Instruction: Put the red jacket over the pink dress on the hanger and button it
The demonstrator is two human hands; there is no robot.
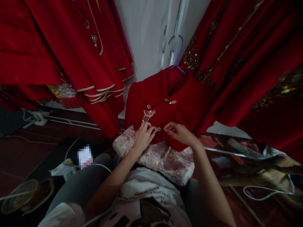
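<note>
A red jacket [151, 91] with a stand collar lies across my lap, on a purple hanger [178, 53]. My left hand [143, 137] rests on its front, thumb and forefinger closed at a small jewelled button [158, 129]. Just above that hand is a fan-shaped brooch [149, 112] with bead tassels. Another jewelled clasp [170, 101] sits below the collar. To the right of the button, my right hand [178, 133] hovers over the cloth with its fingers pinched together. Whatever those fingertips hold is too small to make out. Under the jacket is a pink brocade cloth [163, 157].
Red garments [99, 69] with pale trim hang at the left, and embroidered red garments [236, 69] hang at the right. On a dark surface at lower left are a power strip [69, 170] and a clear lidded container [20, 195]. A white cord [267, 197] loops at lower right.
</note>
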